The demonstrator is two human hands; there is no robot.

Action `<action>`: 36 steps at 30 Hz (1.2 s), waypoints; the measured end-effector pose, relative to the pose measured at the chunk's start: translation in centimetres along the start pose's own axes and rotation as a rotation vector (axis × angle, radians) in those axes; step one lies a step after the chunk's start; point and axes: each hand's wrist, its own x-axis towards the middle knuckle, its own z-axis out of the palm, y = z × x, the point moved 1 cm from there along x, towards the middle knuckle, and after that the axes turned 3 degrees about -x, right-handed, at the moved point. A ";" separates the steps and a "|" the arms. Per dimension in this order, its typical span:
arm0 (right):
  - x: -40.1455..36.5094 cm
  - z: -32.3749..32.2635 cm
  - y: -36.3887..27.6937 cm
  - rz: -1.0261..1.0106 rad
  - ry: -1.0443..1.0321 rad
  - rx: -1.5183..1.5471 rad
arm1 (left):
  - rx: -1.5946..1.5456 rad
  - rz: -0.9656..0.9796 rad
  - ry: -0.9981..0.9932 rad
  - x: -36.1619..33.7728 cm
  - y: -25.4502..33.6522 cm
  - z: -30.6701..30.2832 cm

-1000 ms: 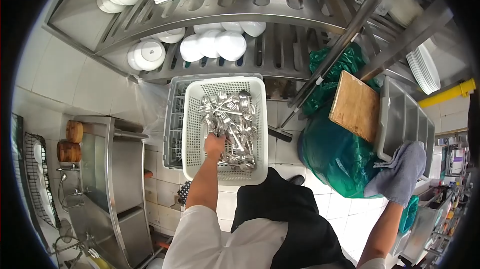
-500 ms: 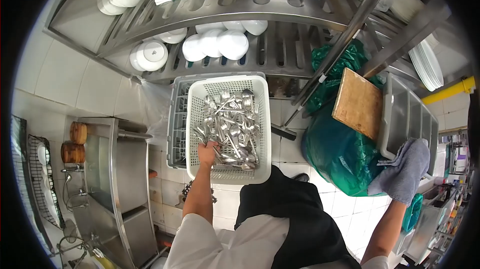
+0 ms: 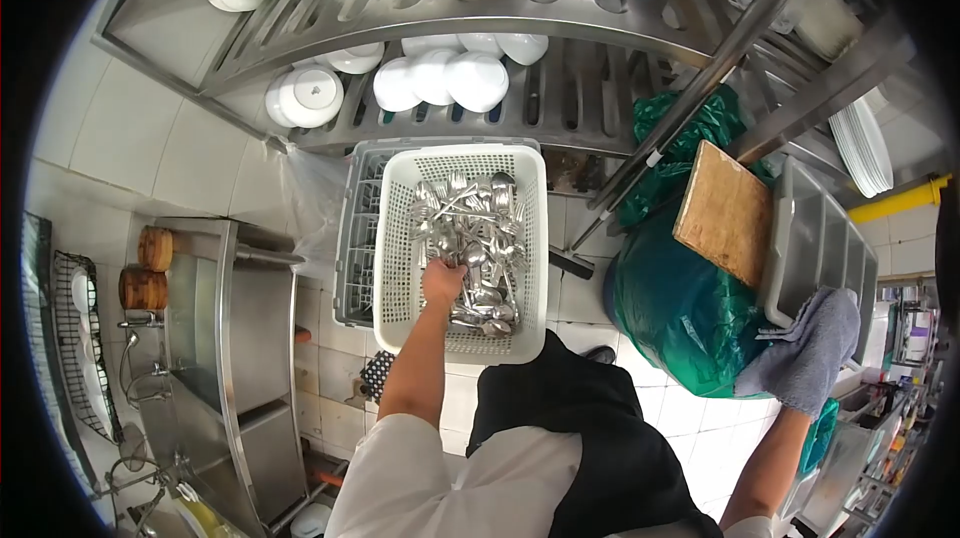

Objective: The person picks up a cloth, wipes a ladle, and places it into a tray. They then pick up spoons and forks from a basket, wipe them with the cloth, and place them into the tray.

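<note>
A white perforated plastic basket holds a jumbled pile of metal spoons and forks. My left hand is inside it on the near left side of the pile, with its fingers closed around some spoons. Off to the right, a grey cloth is wrapped over my right hand, covering its fingers. This cloth lies against the near end of a grey compartment tray, which stands tilted beside a wooden board.
Under the basket is a grey dish rack. White bowls sit on metal slatted shelves ahead. A bin lined with a green bag stands on the right, a steel sink unit on the left.
My left hand has moved right and slightly away from me, deeper into the cutlery pile. The right hand and cloth have stayed nearly in place. The view has shifted slightly.
</note>
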 end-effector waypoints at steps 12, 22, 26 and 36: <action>1.2 -1.8 3.0 -0.244 -0.069 -0.606 | -0.623 0.107 -0.039 -1.4 -0.3 -3.7; -0.5 -0.9 -1.0 -0.292 0.016 -0.695 | 0.139 0.319 -0.332 -4.1 2.4 -8.0; -0.4 -0.8 -1.5 -0.397 0.093 -1.116 | 0.479 0.532 -0.565 -6.1 0.7 -4.4; 0.7 -1.2 0.3 -0.476 0.127 -0.984 | 0.893 0.622 -0.600 -5.9 0.7 -2.2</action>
